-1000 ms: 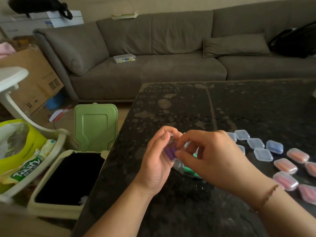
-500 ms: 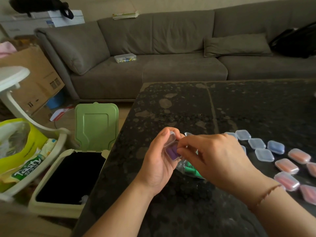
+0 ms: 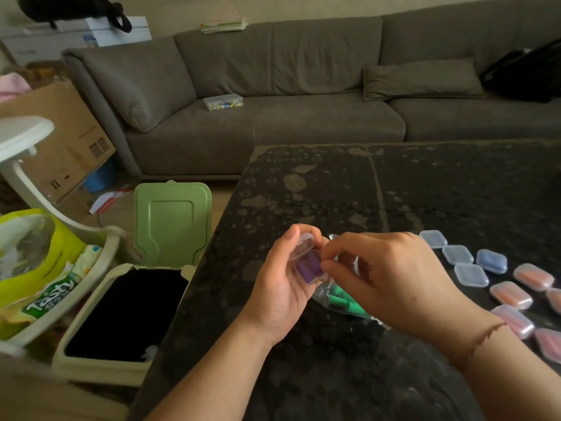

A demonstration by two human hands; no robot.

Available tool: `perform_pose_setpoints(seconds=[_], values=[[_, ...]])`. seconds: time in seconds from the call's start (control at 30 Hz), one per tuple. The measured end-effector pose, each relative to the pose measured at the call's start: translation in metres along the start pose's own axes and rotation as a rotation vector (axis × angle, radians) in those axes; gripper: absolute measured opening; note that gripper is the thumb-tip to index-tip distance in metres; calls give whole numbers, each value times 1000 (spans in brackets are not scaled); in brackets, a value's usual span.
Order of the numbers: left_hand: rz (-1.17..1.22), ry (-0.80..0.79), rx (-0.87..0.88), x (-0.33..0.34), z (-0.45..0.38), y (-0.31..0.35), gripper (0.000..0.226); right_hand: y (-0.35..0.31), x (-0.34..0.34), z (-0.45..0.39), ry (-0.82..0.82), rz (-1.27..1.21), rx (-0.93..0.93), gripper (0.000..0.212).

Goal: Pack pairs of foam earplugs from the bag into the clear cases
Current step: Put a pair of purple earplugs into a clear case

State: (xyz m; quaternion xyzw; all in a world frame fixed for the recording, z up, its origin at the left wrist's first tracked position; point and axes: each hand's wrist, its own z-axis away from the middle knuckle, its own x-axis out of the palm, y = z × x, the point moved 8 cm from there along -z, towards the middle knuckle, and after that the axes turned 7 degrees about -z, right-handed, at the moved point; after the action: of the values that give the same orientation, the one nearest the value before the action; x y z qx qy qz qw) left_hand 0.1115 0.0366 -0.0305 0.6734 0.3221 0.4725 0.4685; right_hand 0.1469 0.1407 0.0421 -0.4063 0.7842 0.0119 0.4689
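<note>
Dim, soft daylight leaves a dull sheen on the table (image 3: 394, 183), with wide-angle bending and blur at the edges.

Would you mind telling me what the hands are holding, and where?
The left hand grips the open case by its base; the right hand pinches its edge.

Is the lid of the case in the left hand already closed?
No, the case in the left hand has its lid raised, with purple earplugs visible inside.

Small clear plastic case (image 3: 306, 258), lid open, holds purple foam earplugs (image 3: 309, 268); crumpled clear bag (image 3: 340, 302) of green earplugs (image 3: 343, 302) lies on the table beneath.
</note>
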Motion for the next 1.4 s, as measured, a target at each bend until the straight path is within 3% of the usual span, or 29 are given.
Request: perform_pose_setpoints(seconds=[0.1, 0.17, 0.27, 0.33, 0.5, 0.67, 0.87, 0.97, 1.07, 1.17, 1.3, 1.4], values=[[-13, -39, -45, 2, 1, -3, 28, 7, -5, 2, 22, -76, 54, 13], [-54, -74, -81, 3, 1, -4, 27, 10, -4, 2, -14, -108, 97, 25], [-191, -93, -113, 1, -3, -6, 54, 15, 6, 3, -114, -131, 156, 44], [-279, -75, -111, -6, -5, -9, 66, 21, 12, 4, -138, -112, 198, 37], [-554, -63, 49, -7, -5, 4, 83, 34, 20, 4, -136, -189, 321, 40], [-800, -125, 271, 10, 1, 18, 102, 44, 14, 11, -48, -296, 456, 15], [-972, -40, 325, 18, 4, 11, 91, 55, 1, 30, -7, -442, 556, 25], [-1122, 2, 348, 19, 5, 6, 79, 89, -37, 45, 192, -485, 644, 22], [-1282, -67, 363, 23, 7, -3, 71, 140, -91, 83, 462, -302, 833, 19], [-1419, -172, 354, 29, 7, -17, 81, 181, -133, 135, 557, 18, 1092, 24], [-1557, -227, 215, 30, 3, -31, 98, 219, -149, 178, 447, 203, 1299, 31], [-1579, -204, 228, 28, 1, -34, 94, 233, -145, 191, 289, 320, 1391, 31]])
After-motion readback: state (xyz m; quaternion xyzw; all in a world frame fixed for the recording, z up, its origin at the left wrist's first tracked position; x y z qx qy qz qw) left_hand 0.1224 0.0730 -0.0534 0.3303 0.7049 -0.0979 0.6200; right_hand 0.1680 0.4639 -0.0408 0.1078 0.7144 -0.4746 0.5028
